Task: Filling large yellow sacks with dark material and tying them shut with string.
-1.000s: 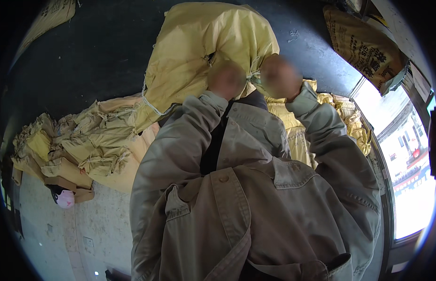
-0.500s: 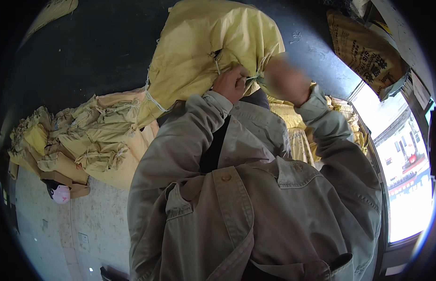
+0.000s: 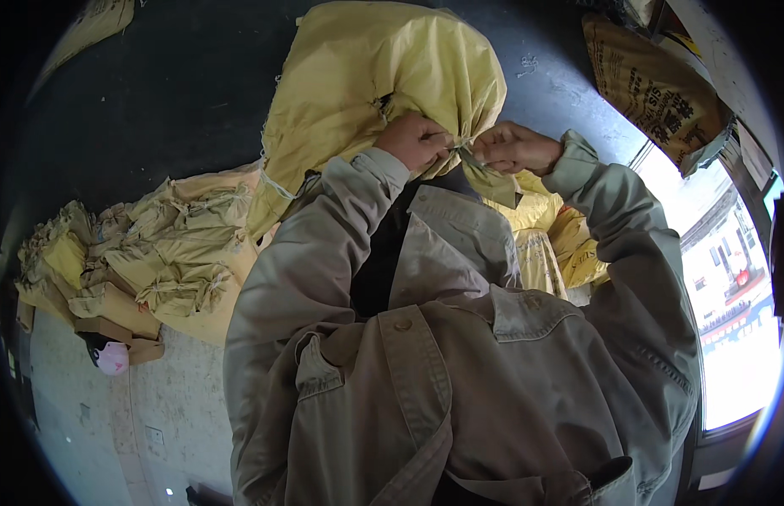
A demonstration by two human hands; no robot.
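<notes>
A full yellow woven sack [image 3: 358, 76] lies on the dark surface in front of me, with a small dark hole in its side. At its near right, the cloth is gathered into a bunch with pale string [image 3: 461, 144] round it. My left hand [image 3: 414, 141] is closed in a pinch on the string, its knuckles close to the sack. Just to the right, my right hand [image 3: 518, 149] is also closed, pinching the string from the other side. A loose flap of sack cloth [image 3: 493, 179] hangs below the right hand.
Bundles of folded yellow sacks [image 3: 181, 253] are stacked on the left, near a cardboard box [image 3: 143, 346] and a pink round object [image 3: 112, 358]. More yellow sacks [image 3: 539, 236] lie behind my right arm. A brown printed sack [image 3: 653, 93] leans at the far right beside a bright opening [image 3: 729, 295].
My right hand, blurred and raised before, has come down beside the left, and its fingers now pinch at the tie. The left hand has shifted slightly.
</notes>
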